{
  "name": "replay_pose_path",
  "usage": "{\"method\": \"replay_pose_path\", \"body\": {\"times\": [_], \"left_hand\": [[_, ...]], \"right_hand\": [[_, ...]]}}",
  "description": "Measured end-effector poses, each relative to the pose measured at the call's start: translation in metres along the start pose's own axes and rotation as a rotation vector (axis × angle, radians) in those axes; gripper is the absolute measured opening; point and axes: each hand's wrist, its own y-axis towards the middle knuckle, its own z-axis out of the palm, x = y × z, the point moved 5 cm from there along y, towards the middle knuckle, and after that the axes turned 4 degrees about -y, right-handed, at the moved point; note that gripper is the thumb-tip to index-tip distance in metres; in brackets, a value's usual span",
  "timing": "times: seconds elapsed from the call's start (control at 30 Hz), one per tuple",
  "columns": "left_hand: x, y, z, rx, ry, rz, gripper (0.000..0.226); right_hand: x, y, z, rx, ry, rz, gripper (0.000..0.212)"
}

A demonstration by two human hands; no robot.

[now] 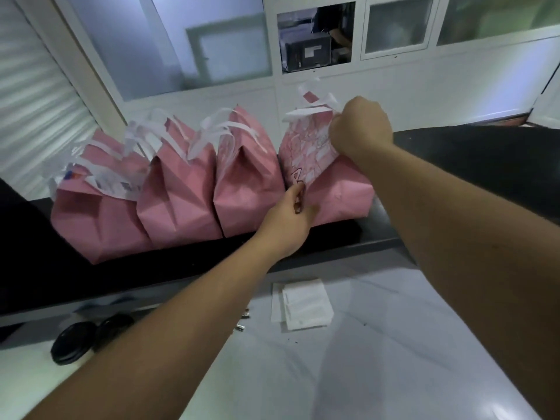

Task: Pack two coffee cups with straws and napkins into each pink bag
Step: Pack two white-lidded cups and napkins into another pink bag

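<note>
Several pink paper bags with white handles stand in a row on the black ledge. The rightmost pink bag has its top folded over. My right hand grips the folded top and handles of this bag from above. My left hand pinches the lower front edge of the same bag. Three other bags stand to its left: one next to it, a middle one, and a far-left bag with a printed receipt on it. No cups or straws are visible.
White napkins lie on the white counter below the ledge. Black cup lids sit at the counter's left, with small dark bits beside them. A white partition with windows rises behind the ledge.
</note>
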Motion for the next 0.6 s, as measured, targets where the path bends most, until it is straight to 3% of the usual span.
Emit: {"method": "replay_pose_path", "body": {"times": [0.17,0.37,0.47,0.6], "left_hand": [[0.013,0.005,0.000,0.018,-0.032,-0.043,0.081],[0.017,0.003,0.002,-0.001,-0.053,-0.035,0.095],[0.019,-0.002,0.002,-0.009,-0.055,-0.035,0.089],[0.024,-0.014,-0.002,-0.024,-0.038,-0.048,0.061]], "right_hand": [[0.011,0.017,0.028,0.031,0.026,-0.038,0.008],[0.006,0.021,0.037,0.090,0.003,-0.018,0.012],[0.008,0.015,0.029,0.113,-0.039,-0.052,0.023],[0.018,-0.010,0.013,0.082,-0.111,-0.136,0.043]]}}
